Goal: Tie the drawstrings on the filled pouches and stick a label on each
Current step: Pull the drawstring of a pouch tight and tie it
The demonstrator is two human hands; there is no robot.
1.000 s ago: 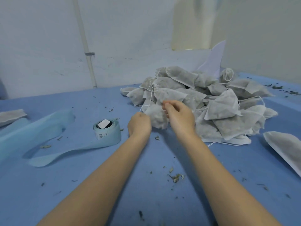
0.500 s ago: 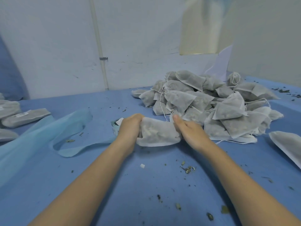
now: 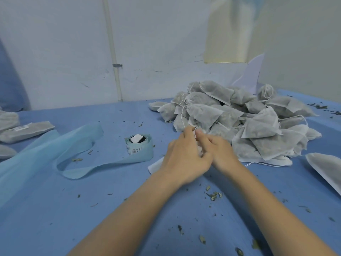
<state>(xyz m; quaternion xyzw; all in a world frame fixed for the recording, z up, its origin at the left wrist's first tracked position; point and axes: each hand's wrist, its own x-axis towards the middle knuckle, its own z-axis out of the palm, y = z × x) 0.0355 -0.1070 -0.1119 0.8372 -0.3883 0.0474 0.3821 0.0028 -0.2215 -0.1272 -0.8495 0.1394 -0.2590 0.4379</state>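
**Operator:** Near the middle of the blue table [image 3: 92, 209], I have one pouch [image 3: 154, 166] pinned under both hands, just in front of the pile of filled pouches [image 3: 239, 126]. My left hand [image 3: 184, 159] lies over most of it, fingers curled; my right hand [image 3: 219, 152] is pressed against the left, thumb and forefinger meeting at the pouch's far end.

**Desk:** Why hold it there?

**Operator:** As I judge it, that far end is the mouth, where the drawstring runs. Both sets of fingertips pinch a bit of white there, though whether it is cord or gathered fabric I cannot tell. Only a pale corner of the pouch shows beside my left wrist.

**Desk:** Materials?

**Operator:** Thin, matt, non-woven fabric, grey-white, dark filling showing faintly through. The piled pouches are soft, lumpy, roughly triangular, trailing thin white cords. The label roll [image 3: 137, 145] stands left of my hands, its smooth pale-blue backing strip [image 3: 83, 163] looping loose across the cloth, near enough for the sticking step. Flat labelled pouches [image 3: 25, 129] lie at the far left, kept well apart from the pile. Dry leaf crumbs [image 3: 214, 195] litter the table.
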